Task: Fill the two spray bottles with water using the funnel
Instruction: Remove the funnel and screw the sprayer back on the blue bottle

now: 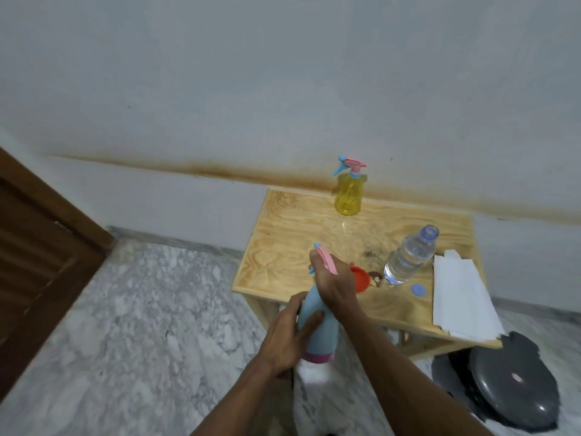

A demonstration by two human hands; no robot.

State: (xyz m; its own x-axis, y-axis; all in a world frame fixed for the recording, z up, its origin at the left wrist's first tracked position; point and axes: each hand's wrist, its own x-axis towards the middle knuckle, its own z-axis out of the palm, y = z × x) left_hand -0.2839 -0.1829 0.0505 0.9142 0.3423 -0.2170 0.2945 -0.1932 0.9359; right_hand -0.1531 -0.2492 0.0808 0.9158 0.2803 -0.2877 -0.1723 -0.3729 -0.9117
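Out in front of the plywood table (314, 215), the left hand (287, 336) wraps the pale blue plastic spray bottle (317, 333) while the right hand (330, 280) closes on its pink trigger head (327, 261). Keep it upright, twisting gently (yellow bottle (348, 196) waits by the wall).

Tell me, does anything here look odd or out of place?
Yes. A rusty brown stain runs along the wall behind the wooden table, like old water damage. The water bottle stands uncapped, its blue cap lying loose beside it. The white paper overhangs the table's near edge.
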